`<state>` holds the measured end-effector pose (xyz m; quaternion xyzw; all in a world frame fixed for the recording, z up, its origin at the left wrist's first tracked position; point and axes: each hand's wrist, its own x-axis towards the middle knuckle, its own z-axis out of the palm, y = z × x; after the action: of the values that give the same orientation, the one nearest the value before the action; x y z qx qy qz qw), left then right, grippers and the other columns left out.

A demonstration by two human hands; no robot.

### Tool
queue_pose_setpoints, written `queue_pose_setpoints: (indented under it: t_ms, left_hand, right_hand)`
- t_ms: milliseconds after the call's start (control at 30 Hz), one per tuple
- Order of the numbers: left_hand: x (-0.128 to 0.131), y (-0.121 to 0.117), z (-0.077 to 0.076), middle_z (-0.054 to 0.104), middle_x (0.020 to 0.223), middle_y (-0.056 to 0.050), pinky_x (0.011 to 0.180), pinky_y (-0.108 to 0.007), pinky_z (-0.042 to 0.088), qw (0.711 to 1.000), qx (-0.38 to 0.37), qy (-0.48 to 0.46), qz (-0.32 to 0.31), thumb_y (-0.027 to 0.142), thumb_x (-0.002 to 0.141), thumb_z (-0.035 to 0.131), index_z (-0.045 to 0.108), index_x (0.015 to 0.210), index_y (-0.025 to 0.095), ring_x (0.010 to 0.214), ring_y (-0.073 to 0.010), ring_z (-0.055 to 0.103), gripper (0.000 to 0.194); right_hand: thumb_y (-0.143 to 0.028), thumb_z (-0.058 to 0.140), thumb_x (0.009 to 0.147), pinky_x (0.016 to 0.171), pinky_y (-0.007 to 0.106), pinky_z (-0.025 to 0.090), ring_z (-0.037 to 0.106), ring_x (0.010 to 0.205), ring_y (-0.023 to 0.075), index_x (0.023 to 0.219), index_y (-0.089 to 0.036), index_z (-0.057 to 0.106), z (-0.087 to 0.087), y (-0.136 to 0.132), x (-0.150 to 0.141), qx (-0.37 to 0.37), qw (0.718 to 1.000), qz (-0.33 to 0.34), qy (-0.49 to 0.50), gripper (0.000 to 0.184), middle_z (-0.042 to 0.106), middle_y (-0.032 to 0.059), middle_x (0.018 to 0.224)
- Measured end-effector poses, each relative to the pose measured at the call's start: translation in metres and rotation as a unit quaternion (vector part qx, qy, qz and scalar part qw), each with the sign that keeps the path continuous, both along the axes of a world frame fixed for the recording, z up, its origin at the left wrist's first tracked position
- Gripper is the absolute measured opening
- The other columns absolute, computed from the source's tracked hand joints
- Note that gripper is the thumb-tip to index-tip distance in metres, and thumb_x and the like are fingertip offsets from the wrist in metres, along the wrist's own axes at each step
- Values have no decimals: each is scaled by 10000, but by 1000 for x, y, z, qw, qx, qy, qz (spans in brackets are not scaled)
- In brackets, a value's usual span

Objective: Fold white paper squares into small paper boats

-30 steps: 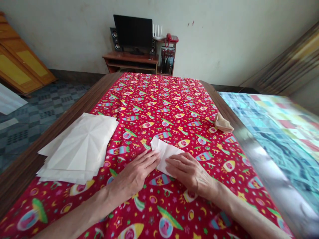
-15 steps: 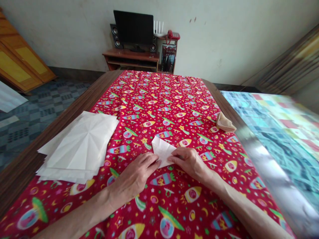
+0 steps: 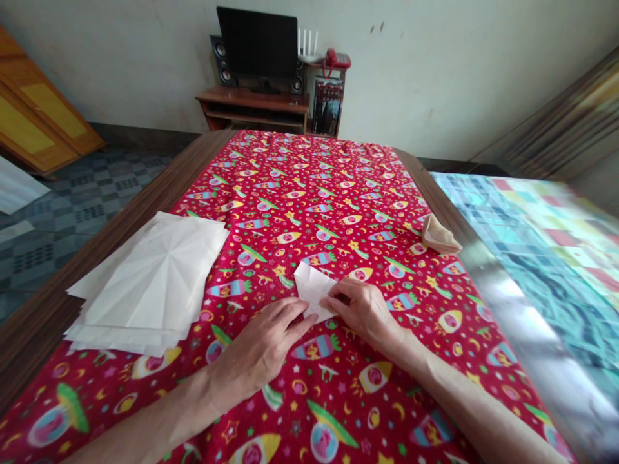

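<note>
A small folded sheet of white paper [image 3: 312,283] lies on the red patterned cloth [image 3: 319,212] between my hands. My left hand [image 3: 271,338] rests at its lower left, with thumb and fingers closed on that edge. On the right side, my right hand [image 3: 365,309] pinches the paper between thumb and bent fingers; its fingertips cover that corner. To the left lies a stack of larger creased white sheets [image 3: 149,277], the top one marked with folds fanning out from one point. A folded cream paper piece [image 3: 440,235] sits near the cloth's right edge.
The cloth covers a dark wooden table [image 3: 159,193]. Beyond its far end stand a desk [image 3: 251,103] with a monitor [image 3: 258,48], speakers and a red telephone [image 3: 337,60]. A surface with a blue checked cover [image 3: 522,258] adjoins on the right; a wooden cabinet [image 3: 43,96] stands far left.
My right hand has moved slightly left and inward over the folded paper, its thumb now further over the sheet. My left hand stays nearly in place. The view has tilted slightly.
</note>
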<state>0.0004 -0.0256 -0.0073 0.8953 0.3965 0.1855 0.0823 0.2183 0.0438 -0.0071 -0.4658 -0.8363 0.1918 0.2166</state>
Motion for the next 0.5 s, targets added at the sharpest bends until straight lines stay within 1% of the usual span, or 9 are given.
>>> queue_pose_setpoints:
  t_ms: [233,367,500]
  left_hand:
    - [-1,-1,-3,505,1297,-106,1032,-416,457,1000,17,17,-3,19,877,377,518,1286,159,1213,-233,451,456]
    - [-1,0,-3,504,1307,-106,1039,-418,449,999,21,23,-11,1,868,349,502,1298,142,1222,-233,439,478]
    - [-1,0,-4,494,1319,-103,1053,-418,431,999,18,30,-19,23,894,328,477,1313,124,1232,-236,416,456]
  right_hand:
    - [-361,586,881,578,218,352,523,633,114,744,-189,601,-2,-1,0,29,1000,12,-3,221,606,5,721]
    - [-360,571,891,587,224,355,530,645,120,754,-191,598,-5,-1,-1,40,999,14,-13,219,607,10,729]
    - [-339,560,900,613,227,365,545,669,126,770,-188,594,-4,-1,-1,44,999,11,-22,202,610,14,739]
